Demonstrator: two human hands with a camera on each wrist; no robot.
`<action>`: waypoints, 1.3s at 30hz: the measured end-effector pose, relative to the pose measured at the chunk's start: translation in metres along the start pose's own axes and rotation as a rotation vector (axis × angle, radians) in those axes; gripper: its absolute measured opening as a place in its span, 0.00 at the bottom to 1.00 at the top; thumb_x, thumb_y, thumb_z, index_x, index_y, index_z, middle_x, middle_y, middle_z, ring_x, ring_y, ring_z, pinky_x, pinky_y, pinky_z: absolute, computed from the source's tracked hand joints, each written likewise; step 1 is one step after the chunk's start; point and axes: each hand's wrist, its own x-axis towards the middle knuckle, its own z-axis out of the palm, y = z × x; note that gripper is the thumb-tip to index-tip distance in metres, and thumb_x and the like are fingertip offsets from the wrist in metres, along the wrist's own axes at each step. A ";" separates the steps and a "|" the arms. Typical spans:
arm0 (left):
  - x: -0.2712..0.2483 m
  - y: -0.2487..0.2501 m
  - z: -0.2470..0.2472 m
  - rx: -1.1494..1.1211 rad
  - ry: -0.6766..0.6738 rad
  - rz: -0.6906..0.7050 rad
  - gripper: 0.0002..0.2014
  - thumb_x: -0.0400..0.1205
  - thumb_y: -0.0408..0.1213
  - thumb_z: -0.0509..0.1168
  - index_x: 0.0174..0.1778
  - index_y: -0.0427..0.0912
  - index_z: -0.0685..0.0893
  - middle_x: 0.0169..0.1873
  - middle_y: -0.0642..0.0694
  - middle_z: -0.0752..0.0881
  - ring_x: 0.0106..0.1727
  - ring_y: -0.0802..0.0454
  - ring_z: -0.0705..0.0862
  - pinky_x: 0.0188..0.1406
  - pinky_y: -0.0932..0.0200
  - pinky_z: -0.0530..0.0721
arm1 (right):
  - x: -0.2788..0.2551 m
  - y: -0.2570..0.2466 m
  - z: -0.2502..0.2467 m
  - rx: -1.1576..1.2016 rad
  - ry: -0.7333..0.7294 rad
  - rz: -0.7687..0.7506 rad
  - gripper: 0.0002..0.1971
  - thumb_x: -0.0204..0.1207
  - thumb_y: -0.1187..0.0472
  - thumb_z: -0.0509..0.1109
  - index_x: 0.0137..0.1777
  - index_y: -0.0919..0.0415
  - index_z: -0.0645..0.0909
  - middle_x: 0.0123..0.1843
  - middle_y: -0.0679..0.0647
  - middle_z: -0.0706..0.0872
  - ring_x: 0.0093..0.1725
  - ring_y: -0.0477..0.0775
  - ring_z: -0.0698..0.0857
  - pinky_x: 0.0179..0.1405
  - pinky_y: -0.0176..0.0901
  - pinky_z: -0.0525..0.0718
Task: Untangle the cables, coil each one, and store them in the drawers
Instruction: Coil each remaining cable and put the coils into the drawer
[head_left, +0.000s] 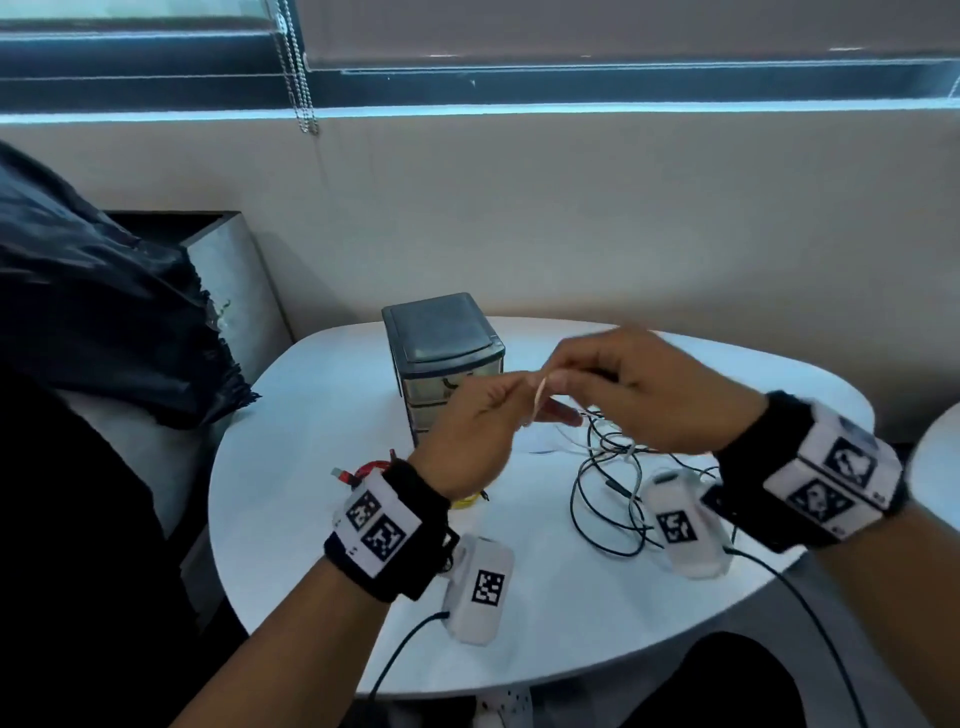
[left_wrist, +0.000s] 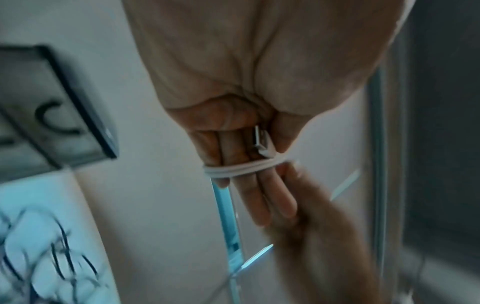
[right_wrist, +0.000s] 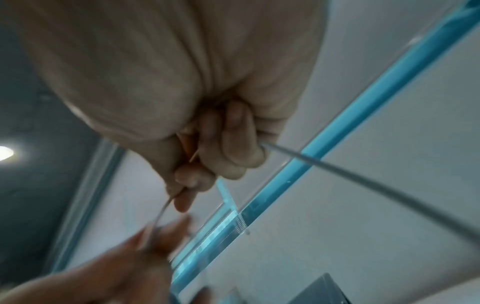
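At frame centre we wind the white cable (left_wrist: 235, 169) round our left hand (left_wrist: 244, 156), plug (left_wrist: 262, 142) pinned. Our right hand (right_wrist: 221, 152) pinches its tail. It seems light, limp, springy: grip near the coil.

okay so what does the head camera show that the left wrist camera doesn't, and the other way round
Only the head view shows the whole white table, the black cable tangle lying on it, red and yellow cables behind the left wrist, and the full drawer unit.

Only the left wrist view shows the white cable already looped several times around the left hand's fingers, with its USB plug pinned against them.

Both show the left hand and right hand working the white cable together; the drawer unit appears in both, though only its corner in the wrist view.
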 end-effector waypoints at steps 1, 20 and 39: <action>-0.001 0.004 0.000 -0.108 -0.013 -0.037 0.17 0.91 0.38 0.52 0.51 0.41 0.88 0.38 0.48 0.92 0.45 0.53 0.90 0.55 0.57 0.83 | 0.004 0.007 -0.005 0.047 0.081 0.021 0.07 0.82 0.62 0.70 0.44 0.58 0.88 0.36 0.51 0.88 0.33 0.49 0.81 0.37 0.42 0.78; -0.019 0.008 -0.008 -0.192 -0.194 -0.048 0.17 0.86 0.44 0.54 0.52 0.46 0.90 0.45 0.42 0.93 0.57 0.44 0.90 0.69 0.50 0.80 | 0.000 0.022 -0.012 0.145 0.173 0.083 0.07 0.81 0.60 0.71 0.42 0.53 0.89 0.31 0.45 0.84 0.32 0.44 0.78 0.37 0.39 0.76; -0.023 0.002 -0.013 -0.430 -0.087 -0.063 0.18 0.86 0.41 0.56 0.46 0.36 0.90 0.25 0.46 0.79 0.32 0.44 0.86 0.50 0.55 0.85 | -0.007 0.032 0.029 0.089 0.120 0.145 0.12 0.87 0.61 0.62 0.46 0.61 0.85 0.22 0.36 0.74 0.22 0.42 0.69 0.25 0.28 0.66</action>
